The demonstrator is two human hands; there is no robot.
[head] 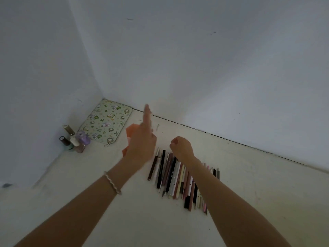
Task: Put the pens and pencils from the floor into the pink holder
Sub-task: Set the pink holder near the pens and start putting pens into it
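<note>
On my feed the left hand is raised edge-on with its fingers straight and blurred, holding nothing, and it hides most of the pink holder, which stands on the floor behind it. The right hand hovers with its fingers curled in; I see nothing in them. Under its wrist the pens and pencils lie side by side in a row, just right of the holder. A patterned pouch and small bottles sit in the corner.
</note>
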